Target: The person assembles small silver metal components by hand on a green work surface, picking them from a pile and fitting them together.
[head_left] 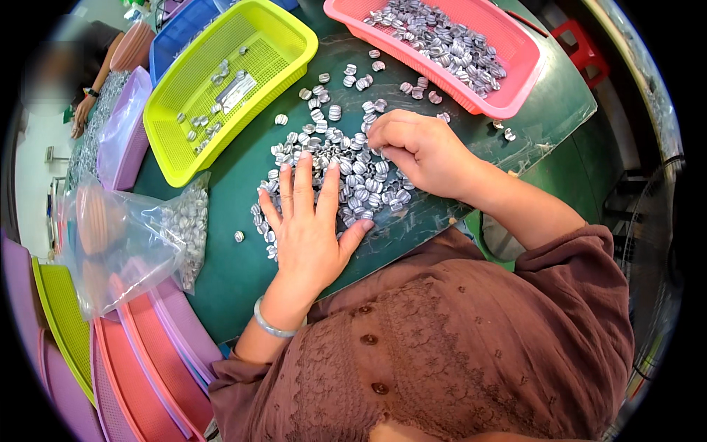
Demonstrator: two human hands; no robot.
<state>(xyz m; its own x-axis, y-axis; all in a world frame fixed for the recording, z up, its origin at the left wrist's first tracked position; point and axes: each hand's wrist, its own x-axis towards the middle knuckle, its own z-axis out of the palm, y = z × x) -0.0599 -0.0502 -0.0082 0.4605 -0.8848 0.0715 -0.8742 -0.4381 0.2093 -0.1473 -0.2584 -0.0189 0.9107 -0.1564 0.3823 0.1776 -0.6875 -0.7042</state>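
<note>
A spread pile of small grey-and-white striped, rounded pieces [359, 193] covers the middle of the green tabletop. Across the near left part of the pile lies my left hand [305, 236], fingers spread and pressed on the pieces, a pale bangle [269, 322] round its wrist. My right hand [421, 153] is over the pile's right side, thumb and fingers drawn together at the pieces. What sits between those fingertips is too small and hidden to make out. Several loose pieces lie scattered beyond the hands.
A pink basket [526, 74] full of the same pieces stands far right. Far left, a yellow-green basket [173, 158] holds a few. A clear plastic bag [132, 243] of pieces lies at the left edge, above stacked coloured baskets [162, 331]. Another person's hand [81, 118] shows far left.
</note>
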